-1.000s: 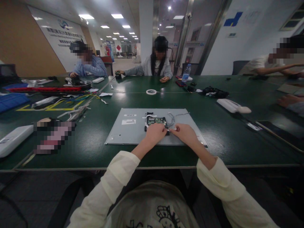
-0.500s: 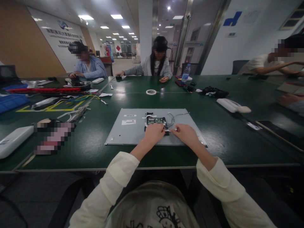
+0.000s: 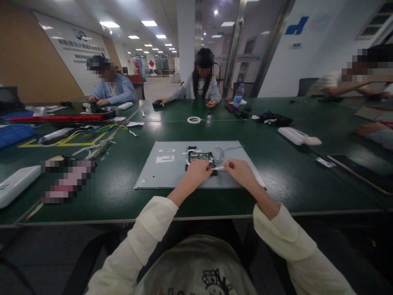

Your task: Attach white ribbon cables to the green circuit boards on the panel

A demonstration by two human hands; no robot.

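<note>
A flat grey metal panel (image 3: 150, 174) lies on the table in front of me, with labels on its left part. Near its middle sits a green circuit board (image 3: 201, 156) in a black frame. My left hand (image 3: 199, 171) is closed over the frame's near left side; its fingertips hide what they grip. A narrow strip of white tape (image 3: 218, 168) runs from those fingertips across to my right hand (image 3: 240, 171), which pinches its right end. Grey cable (image 3: 220, 154) curls on the panel beyond my right hand.
A roll of white tape (image 3: 194, 120) lies beyond the panel. To the right are a white device (image 3: 291, 135) and a dark phone (image 3: 359, 172); to the left, a white case (image 3: 20, 184) and cables (image 3: 100, 147). Several people sit around the green table (image 3: 166, 127).
My right hand has moved slightly away from my left, and more of the white tape strip shows between them. Across the table, a person's hand has shifted a dark object slightly right.
</note>
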